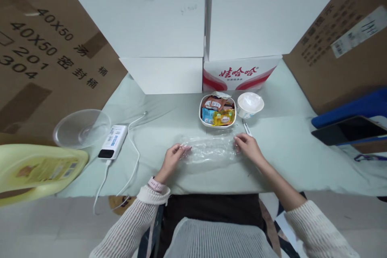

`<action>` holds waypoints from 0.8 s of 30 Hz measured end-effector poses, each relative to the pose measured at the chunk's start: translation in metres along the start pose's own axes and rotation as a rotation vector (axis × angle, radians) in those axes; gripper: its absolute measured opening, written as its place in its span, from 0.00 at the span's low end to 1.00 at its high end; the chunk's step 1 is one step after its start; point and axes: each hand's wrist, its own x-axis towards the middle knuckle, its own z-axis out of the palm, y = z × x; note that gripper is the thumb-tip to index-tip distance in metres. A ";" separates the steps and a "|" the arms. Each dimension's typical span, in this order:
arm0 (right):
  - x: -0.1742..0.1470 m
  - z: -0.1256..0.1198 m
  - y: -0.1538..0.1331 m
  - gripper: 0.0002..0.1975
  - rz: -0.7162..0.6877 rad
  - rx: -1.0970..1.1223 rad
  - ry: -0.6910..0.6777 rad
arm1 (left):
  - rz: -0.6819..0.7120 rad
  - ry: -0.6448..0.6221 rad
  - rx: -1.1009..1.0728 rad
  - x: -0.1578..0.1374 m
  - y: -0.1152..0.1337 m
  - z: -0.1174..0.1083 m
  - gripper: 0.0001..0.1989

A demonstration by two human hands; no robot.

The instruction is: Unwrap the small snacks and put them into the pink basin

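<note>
A clear plastic bag (pixel 211 150) is stretched sideways just over the table, near its front edge. My left hand (pixel 171 161) pinches its left end between thumb and fingers. At the other end, my right hand (pixel 249 148) grips the plastic the same way. Behind the bag stands a white bowl (pixel 202 120) filled with wrapped snacks (pixel 223 117) in yellow, blue and brown packets. A white paper cup (pixel 249 105) is right beside that bowl. A slim whitish utensil (pixel 246 127), its kind unclear, lies between the cup and my right hand.
To the left are a power bank (pixel 113 141) with a white cable (pixel 133 165), a clear round lid or dish (pixel 82 128) and a yellow jug (pixel 39 169). A phone (pixel 350 130) and a blue object (pixel 347 109) are at the right. White boxes (pixel 172 74) and brown cartons (pixel 54 48) wall the table.
</note>
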 end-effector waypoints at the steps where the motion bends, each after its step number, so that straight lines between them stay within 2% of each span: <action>1: 0.002 0.002 0.001 0.15 -0.020 -0.064 0.021 | -0.011 0.052 -0.017 0.002 -0.002 0.001 0.20; 4: 0.001 0.005 0.005 0.14 -0.067 -0.214 0.055 | -0.020 0.125 -0.028 0.006 -0.004 -0.001 0.20; 7: -0.007 0.002 0.009 0.15 -0.077 -0.291 0.080 | -0.030 0.084 0.049 0.008 -0.001 -0.006 0.18; 12: -0.019 0.001 0.014 0.19 -0.079 -0.407 0.118 | -0.005 0.107 0.241 0.017 -0.003 -0.014 0.17; 17: -0.020 0.008 0.018 0.20 -0.087 -0.657 0.130 | 0.042 0.172 0.517 0.019 -0.003 -0.018 0.17; 19: -0.021 0.006 0.017 0.22 -0.097 -0.710 0.148 | 0.207 0.279 0.679 0.013 0.004 -0.018 0.18; 21: -0.025 0.000 0.013 0.24 -0.155 -0.725 0.223 | 0.487 0.366 0.852 0.002 0.011 -0.013 0.16; 22: -0.027 -0.002 0.010 0.24 -0.212 -0.730 0.275 | 0.623 0.361 0.935 -0.003 0.012 -0.008 0.14; 24: -0.032 -0.001 0.005 0.22 -0.367 -0.745 0.336 | 0.805 0.254 1.083 -0.013 0.011 0.007 0.15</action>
